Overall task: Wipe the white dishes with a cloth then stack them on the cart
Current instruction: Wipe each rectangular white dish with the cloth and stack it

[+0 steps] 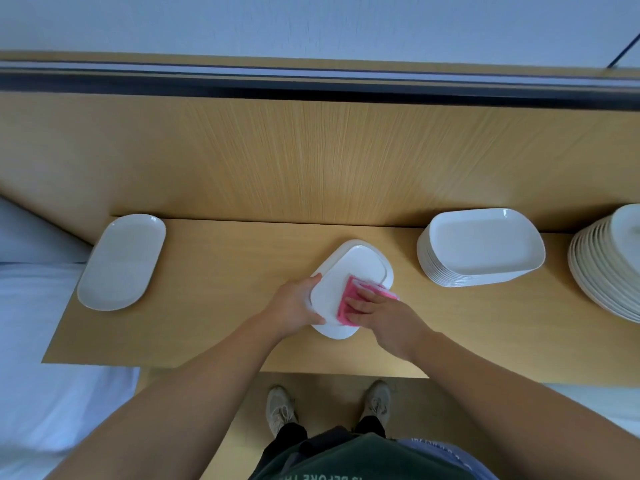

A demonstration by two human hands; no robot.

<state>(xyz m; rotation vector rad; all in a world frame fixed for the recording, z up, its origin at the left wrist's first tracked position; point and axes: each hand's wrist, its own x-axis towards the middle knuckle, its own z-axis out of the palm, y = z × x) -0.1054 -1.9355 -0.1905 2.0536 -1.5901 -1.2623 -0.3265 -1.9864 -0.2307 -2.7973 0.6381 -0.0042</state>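
A white dish (pixel 360 268) with rounded corners sits near the middle of a wooden table (pixel 225 278), and everything else is placed from it. The left hand (pixel 298 306) grips the dish at its left edge, thumb on the upper face and fingers curled round the rim. Whether the dish lies flat on the wood or is tipped up a little cannot be told.

A folded pink cloth (pixel 343 306) lies on the near right part of the dish, and one corner of it sticks out past the dish's right edge. The right hand (pixel 384 313) presses down on the cloth with its fingers straight and spread, grasping nothing, and the palm reaches out over the near rim of the dish.

Well to the left of the dish, a single long plate (pixel 121 261) lies alone at the table's left end, slightly overhanging the corner. To the right of the dish, apart from it, stands a stack of dishes (pixel 481 247) of the same rounded shape. Further right again, cut off by the picture's edge, is a stack of plates (pixel 602 271), taller and leaning slightly.

Behind the dish rises a wood panel (pixel 311 150). Nearer than the dish, below the table's front edge, a pair of pale shoes (pixel 280 407) stands on the floor.
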